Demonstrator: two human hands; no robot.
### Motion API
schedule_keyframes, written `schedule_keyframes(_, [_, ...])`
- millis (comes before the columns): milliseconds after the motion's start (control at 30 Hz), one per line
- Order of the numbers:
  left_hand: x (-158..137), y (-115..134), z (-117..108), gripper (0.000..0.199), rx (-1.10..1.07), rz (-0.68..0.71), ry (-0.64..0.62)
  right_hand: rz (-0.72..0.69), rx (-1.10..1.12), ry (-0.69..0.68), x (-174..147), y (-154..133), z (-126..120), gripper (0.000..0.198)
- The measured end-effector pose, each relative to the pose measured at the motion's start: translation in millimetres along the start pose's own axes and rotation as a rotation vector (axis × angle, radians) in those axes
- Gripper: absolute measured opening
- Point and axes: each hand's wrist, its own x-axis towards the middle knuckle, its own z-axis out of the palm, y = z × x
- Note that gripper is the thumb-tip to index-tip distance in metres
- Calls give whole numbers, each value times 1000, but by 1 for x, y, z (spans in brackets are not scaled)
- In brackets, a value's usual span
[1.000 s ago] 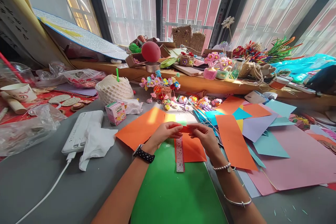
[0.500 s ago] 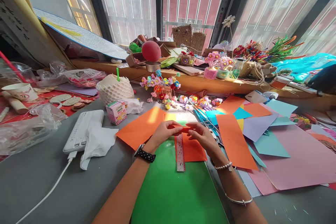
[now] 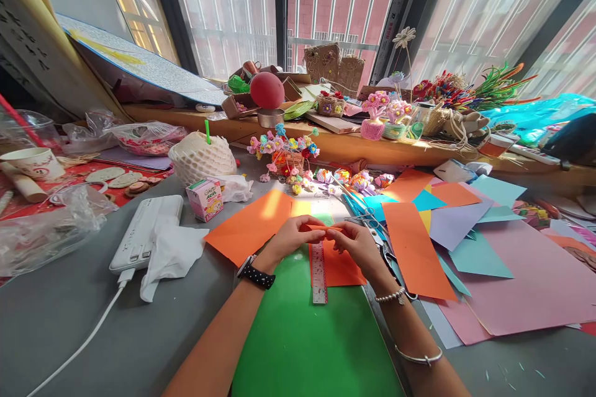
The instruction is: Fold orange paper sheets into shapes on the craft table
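My left hand (image 3: 289, 238) and my right hand (image 3: 359, 245) meet above the green board (image 3: 316, 341). Between their fingertips they pinch a small piece of orange paper (image 3: 328, 227), mostly hidden by the fingers. Directly below lies a white ruler with pink edges (image 3: 319, 276), on an orange paper sheet (image 3: 344, 268). Another orange sheet (image 3: 249, 226) is left of my left hand. Dark-handled scissors (image 3: 390, 258) rest beside my right hand, partly covered by orange paper (image 3: 414, 248).
Coloured paper sheets (image 3: 526, 285) spread over the right side. On the left are a white power bank (image 3: 144, 232) with its cable, a crumpled tissue (image 3: 172, 257) and a pink carton (image 3: 205, 200). Crafted flowers (image 3: 284, 152) stand beyond my hands, before a cluttered window ledge (image 3: 233, 131).
My right hand has shifted slightly left, and its fingertips have closed in toward the left hand's on the orange paper. The ruler and sheets stay where they were.
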Motion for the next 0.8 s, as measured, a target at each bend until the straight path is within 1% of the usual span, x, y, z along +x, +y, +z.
schedule_keyframes(100, [-1, 2, 1, 35, -8, -14, 18, 6, 4, 18, 0, -1, 0, 25])
schedule_keyframes(233, [-2, 4, 3, 33, -70, -27, 71, 5, 18, 4, 0, -2, 0, 23])
schedule_keyframes(400, [-3, 6, 4, 32, -99, -83, 102, 14, 66, 19, -1, -3, 3, 26])
schedule_keyframes(533, [-2, 4, 4, 32, -124, -117, 107, 19, 87, 39, 0, 1, 5, 29])
schedule_keyframes(667, [-1, 3, 5, 35, -140, -153, 84, 13, 64, 66, 0, 5, 6, 27])
schedule_keyframes(800, [-1, 4, 5, 33, -125, -158, 67, 12, 55, 64, -1, 4, 6, 26])
